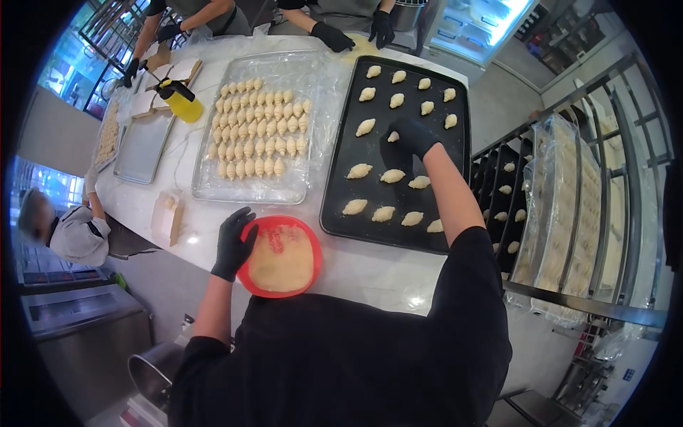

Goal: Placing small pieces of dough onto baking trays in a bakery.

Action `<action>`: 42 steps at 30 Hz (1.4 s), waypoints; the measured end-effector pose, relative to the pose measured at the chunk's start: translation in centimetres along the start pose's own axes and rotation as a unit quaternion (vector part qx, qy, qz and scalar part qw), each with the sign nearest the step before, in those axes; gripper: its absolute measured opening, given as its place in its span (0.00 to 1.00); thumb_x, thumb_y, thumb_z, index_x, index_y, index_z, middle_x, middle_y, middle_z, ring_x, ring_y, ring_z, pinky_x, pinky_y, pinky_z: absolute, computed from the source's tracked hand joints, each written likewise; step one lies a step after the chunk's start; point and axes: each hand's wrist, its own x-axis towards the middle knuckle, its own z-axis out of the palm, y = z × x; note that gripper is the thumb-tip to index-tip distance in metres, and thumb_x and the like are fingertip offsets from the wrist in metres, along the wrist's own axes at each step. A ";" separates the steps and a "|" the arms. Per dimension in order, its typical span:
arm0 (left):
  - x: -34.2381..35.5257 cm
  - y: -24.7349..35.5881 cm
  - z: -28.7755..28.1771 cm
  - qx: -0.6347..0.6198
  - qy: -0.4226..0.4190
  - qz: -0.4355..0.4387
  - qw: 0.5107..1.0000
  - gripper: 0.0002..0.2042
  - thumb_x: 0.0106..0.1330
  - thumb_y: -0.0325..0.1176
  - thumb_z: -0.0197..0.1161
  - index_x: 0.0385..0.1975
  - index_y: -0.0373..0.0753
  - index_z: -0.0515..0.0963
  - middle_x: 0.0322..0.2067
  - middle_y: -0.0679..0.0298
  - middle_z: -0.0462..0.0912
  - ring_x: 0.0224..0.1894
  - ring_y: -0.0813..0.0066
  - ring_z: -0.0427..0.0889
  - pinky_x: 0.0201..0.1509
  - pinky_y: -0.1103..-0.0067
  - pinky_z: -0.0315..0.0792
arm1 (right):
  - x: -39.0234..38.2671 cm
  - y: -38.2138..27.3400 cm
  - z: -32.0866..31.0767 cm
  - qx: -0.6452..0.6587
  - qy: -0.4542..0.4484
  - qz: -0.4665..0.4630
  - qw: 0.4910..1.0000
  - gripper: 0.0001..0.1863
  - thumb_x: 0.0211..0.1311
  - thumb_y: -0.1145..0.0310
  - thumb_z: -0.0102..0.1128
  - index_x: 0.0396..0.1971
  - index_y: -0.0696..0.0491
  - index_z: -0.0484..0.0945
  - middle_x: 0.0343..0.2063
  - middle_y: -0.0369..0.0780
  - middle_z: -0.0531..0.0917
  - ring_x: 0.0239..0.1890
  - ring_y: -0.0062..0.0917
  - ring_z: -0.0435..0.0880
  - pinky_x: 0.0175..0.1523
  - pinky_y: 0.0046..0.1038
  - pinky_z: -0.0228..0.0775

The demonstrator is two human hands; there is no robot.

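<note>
My left hand (236,245), in a black glove, grips the left rim of a red bowl (315,267). A layer of pale, crumbly or powdery stuff (281,260) covers the bowl's bottom. Over the black baking tray (334,196) at the right, my black-gloved right hand (414,137) is closed, its fingertips on a small rolled croissant (393,136) at the tray's surface. Several raw, pale croissants (392,176) lie spaced in rows on this tray. Left of it, a plastic-lined metal tray (203,186) carries close-packed rows of small rolled croissants (262,128).
A yellow spray bottle (183,104), an empty metal tray (144,153) and a small open box (168,219) stand to the left. Co-workers' gloved hands (332,36) are at the far edge; another person (75,231) is left. A rack of trays (562,206) stands right.
</note>
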 end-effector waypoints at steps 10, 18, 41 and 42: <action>-2.0 -1.0 -0.9 0.036 -0.029 -0.034 0.998 0.18 0.58 0.23 0.70 0.50 0.37 0.81 0.56 0.54 0.83 0.54 0.53 0.83 0.59 0.67 0.77 | -1.0 3.6 0.4 0.004 0.030 -0.015 0.999 0.09 0.53 0.75 0.63 0.35 0.52 0.83 0.38 0.43 0.87 0.39 0.43 0.84 0.49 0.38 0.77; -2.4 -2.8 -0.9 0.010 0.025 -0.034 0.999 0.16 0.59 0.24 0.71 0.48 0.38 0.82 0.56 0.53 0.83 0.55 0.53 0.83 0.59 0.67 0.77 | -4.7 8.1 1.8 -0.074 0.013 -0.018 0.997 0.14 0.53 0.73 0.64 0.42 0.51 0.82 0.42 0.43 0.84 0.42 0.43 0.83 0.51 0.38 0.76; 11.3 -17.3 1.0 -0.013 0.232 -0.263 0.936 0.20 0.65 0.43 0.66 0.49 0.33 0.82 0.50 0.53 0.86 0.47 0.53 0.86 0.54 0.69 0.79 | -15.5 -32.3 -1.0 0.213 0.015 -0.201 0.956 0.13 0.58 0.70 0.66 0.44 0.54 0.84 0.35 0.41 0.84 0.32 0.35 0.83 0.40 0.31 0.75; 11.7 -16.6 1.7 -0.015 0.235 -0.260 0.936 0.21 0.64 0.43 0.67 0.49 0.33 0.82 0.49 0.52 0.86 0.47 0.53 0.86 0.54 0.68 0.78 | -15.3 -34.5 2.0 0.208 0.053 -0.208 0.954 0.12 0.58 0.70 0.67 0.42 0.54 0.85 0.34 0.42 0.85 0.32 0.37 0.83 0.40 0.32 0.75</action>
